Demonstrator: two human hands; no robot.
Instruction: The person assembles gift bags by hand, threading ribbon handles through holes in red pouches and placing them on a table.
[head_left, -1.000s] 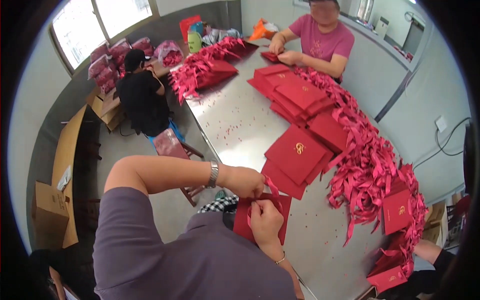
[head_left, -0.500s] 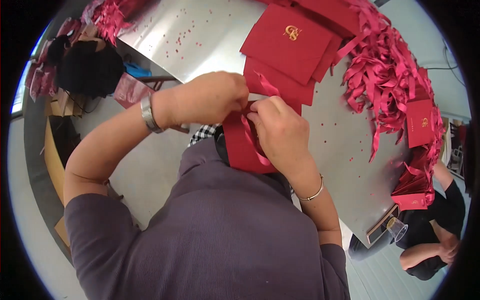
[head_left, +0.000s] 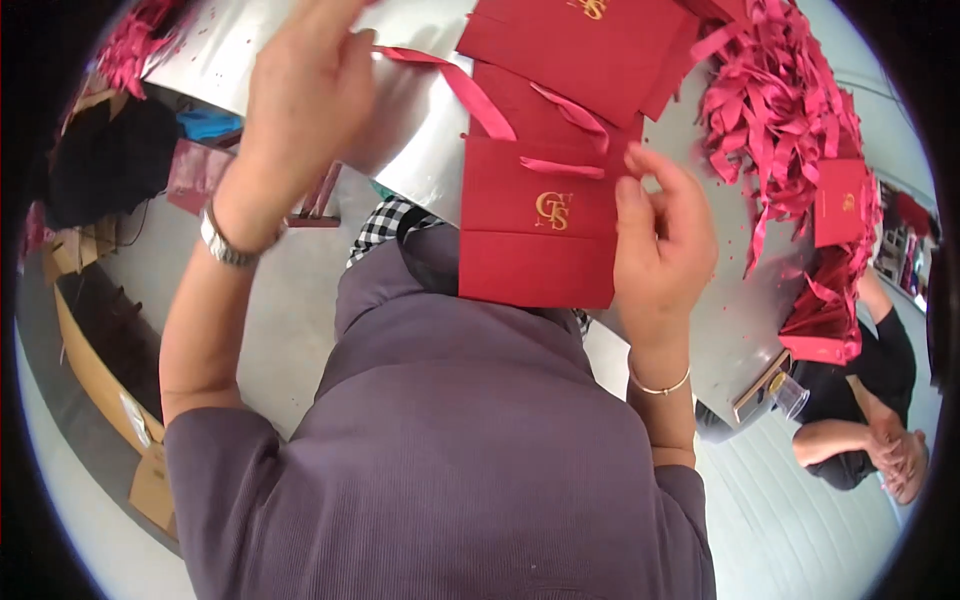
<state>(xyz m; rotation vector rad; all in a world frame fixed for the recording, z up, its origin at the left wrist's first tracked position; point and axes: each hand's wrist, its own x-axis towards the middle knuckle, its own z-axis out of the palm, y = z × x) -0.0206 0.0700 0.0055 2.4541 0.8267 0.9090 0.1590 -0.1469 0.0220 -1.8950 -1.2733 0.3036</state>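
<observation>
Bags (head_left: 538,268) overlap beside loosely open right hand (head_left: 668,235), ribbon heap (head_left: 770,110) beyond; left hand (head_left: 308,105): grip unclear.

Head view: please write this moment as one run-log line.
left hand: near end of ribbon, hold unclear | right hand: thumb and forefinger apart, by right edge of bag | bag: gold mark showing

Bag (head_left: 510,265), ctr: matt paper. Ribbon (head_left: 470,93), upper ctr: satiny cloth. Tabletop (head_left: 425,165): glossy metal. Shirt (head_left: 440,470), btm: ribbed cloth.

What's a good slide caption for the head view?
Left hand at a ribbon's end, right hand beside a red bag, other bags beyond.
</observation>
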